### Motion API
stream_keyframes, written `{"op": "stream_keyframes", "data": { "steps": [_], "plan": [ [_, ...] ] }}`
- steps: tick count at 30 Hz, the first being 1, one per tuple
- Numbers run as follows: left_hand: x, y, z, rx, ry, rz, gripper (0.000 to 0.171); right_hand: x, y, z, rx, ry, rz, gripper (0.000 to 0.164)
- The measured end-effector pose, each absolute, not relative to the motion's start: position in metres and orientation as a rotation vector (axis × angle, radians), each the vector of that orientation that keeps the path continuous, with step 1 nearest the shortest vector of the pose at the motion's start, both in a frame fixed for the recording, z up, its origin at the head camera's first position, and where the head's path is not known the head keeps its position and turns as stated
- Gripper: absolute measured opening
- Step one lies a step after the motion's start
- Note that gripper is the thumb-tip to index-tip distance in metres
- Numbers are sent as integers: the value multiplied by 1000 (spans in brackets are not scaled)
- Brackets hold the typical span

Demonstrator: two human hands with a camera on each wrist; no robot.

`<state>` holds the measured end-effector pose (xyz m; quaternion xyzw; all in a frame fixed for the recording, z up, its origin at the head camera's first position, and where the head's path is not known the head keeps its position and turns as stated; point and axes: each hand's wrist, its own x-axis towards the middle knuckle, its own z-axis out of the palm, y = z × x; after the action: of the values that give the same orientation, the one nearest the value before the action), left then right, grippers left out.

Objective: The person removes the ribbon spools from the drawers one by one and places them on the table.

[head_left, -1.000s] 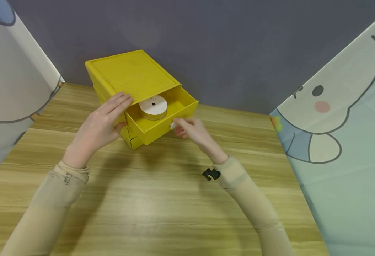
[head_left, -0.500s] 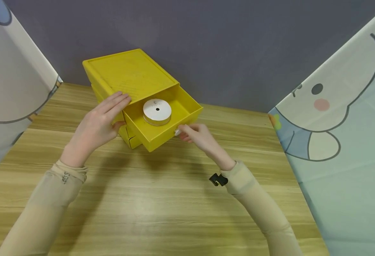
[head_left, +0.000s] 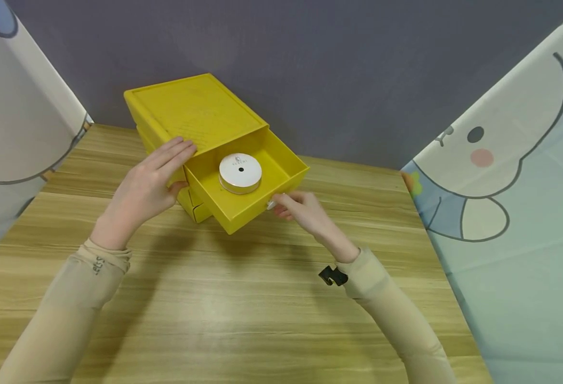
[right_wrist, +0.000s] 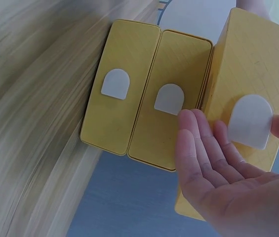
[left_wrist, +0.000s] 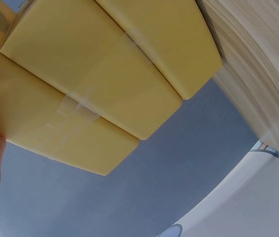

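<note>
A yellow three-tier drawer cabinet (head_left: 197, 106) stands at the back of the table, its top drawer (head_left: 278, 168) pulled well out. Inside that drawer lies a ribbon spool (head_left: 241, 180) with a white printed face and a centre hole. My right hand (head_left: 307, 214) pinches the drawer's white rounded handle (right_wrist: 250, 121) between thumb and fingers. The left hand (head_left: 144, 181) rests straight fingers on the cabinet's top at the front left corner, thumb lower down by the front edge. In the right wrist view the middle drawer (right_wrist: 171, 69) and bottom drawer (right_wrist: 122, 57) are closed.
The wood-grain table (head_left: 204, 314) stretches in front of the cabinet. A dark grey panel (head_left: 334, 80) rises close behind it. Cartoon-printed sheets flank both sides, one on the right (head_left: 516, 282). A black clip (head_left: 333, 276) hangs at the right cuff.
The right hand has drawn the top drawer further out, toward the front right. The ribbon spool has come out with it and shows in full. My left hand has stayed nearly still.
</note>
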<state>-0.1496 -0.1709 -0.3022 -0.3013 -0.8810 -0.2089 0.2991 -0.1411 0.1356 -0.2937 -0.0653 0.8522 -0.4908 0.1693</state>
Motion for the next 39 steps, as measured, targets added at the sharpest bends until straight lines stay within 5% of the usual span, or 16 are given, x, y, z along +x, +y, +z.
{"op": "stream_keyframes", "data": {
  "steps": [12,27,39],
  "plan": [
    [-150,-173,-304,-797,-2319,-569,75,-139,140,-287,-203,2462,-1311,44],
    [-150,-173,-302,-810,-2314,-566,73,-151,145,-215,-345,2873,-955,48],
    [-152,-174,-304,-814,-2328,-574,74,-180,92,-203,-450,2766,-665,72]
  ]
}}
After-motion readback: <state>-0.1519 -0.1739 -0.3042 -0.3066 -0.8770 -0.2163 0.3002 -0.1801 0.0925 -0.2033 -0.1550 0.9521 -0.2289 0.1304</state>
